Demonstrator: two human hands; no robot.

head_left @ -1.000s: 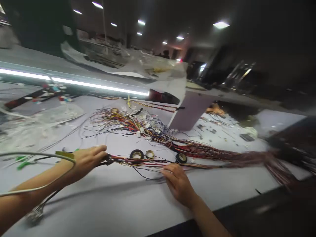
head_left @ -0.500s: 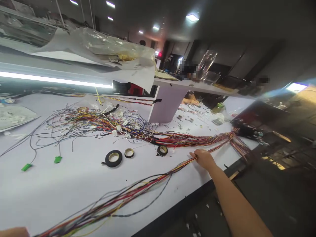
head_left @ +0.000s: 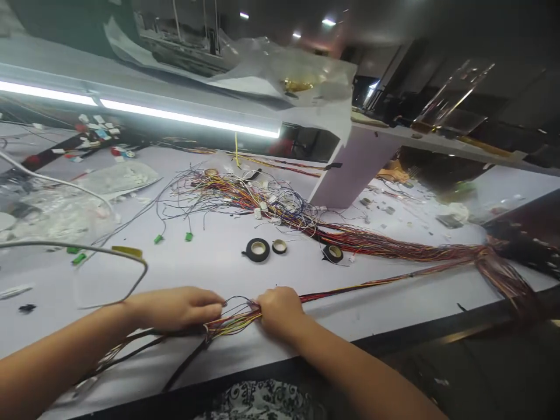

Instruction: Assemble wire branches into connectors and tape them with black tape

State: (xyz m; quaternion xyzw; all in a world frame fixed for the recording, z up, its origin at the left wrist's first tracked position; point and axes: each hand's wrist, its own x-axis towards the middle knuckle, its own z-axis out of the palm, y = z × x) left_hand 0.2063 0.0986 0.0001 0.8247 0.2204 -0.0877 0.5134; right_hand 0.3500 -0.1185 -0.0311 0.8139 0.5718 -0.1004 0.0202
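A bundle of red, yellow and black wires (head_left: 350, 289) runs along the front of the white table. My right hand (head_left: 280, 309) is closed round this bundle near the middle. To its left, my left hand (head_left: 186, 309) is wrapped over the same wires, with its fingertips partly hidden. Between the two hands the wires (head_left: 238, 322) fan apart and one thin dark wire loops upward. Dark sleeved strands (head_left: 188, 364) trail from below my left hand toward the table's front edge.
Behind the hands lie a large black tape roll (head_left: 257, 250), a small tape roll (head_left: 279, 246) and another tape roll (head_left: 333, 252). A heap of loose wires (head_left: 245, 195) spreads further back. A purple-white panel (head_left: 356, 166) holds up the shelf. Plastic bags (head_left: 56, 213) lie left.
My right hand has moved left and nearer along the wire bundle. My left hand has come fully into view, now gripping the wires beside it. The view has turned left.
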